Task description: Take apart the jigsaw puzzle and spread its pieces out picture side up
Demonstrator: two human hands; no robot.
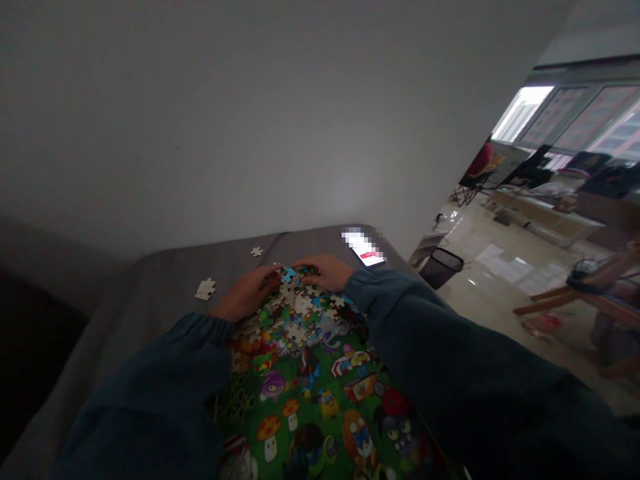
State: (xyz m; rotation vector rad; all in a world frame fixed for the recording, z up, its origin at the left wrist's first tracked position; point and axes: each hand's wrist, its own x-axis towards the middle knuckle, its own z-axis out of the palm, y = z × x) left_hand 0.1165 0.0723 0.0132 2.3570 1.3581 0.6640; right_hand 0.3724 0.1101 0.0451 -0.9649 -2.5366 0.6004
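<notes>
A heap of loose jigsaw pieces (300, 305) lies on the upper part of a colourful jigsaw picture (315, 393), with cartoon plants, mushrooms and figures on green. Some pieces show plain backs, others printed faces. At the heap's far left edge is my left hand (247, 293), its curved fingers touching the pieces. My right hand (327, 272) reaches over the far right edge, thumb and fingers apart around some pieces. Both hands are cupped and open against the heap; their fingertips are partly hidden among it. A blue jigsaw piece (289, 274) shows between them.
On the grey cloth surface (165, 287) lie a small piece (257, 251) and a joined pale clump (205, 289) at left. A lit phone (367, 248) rests at the back right. A wall (250, 120) stands behind. Beyond the right edge is a dark bin (441, 265) on the tiled floor.
</notes>
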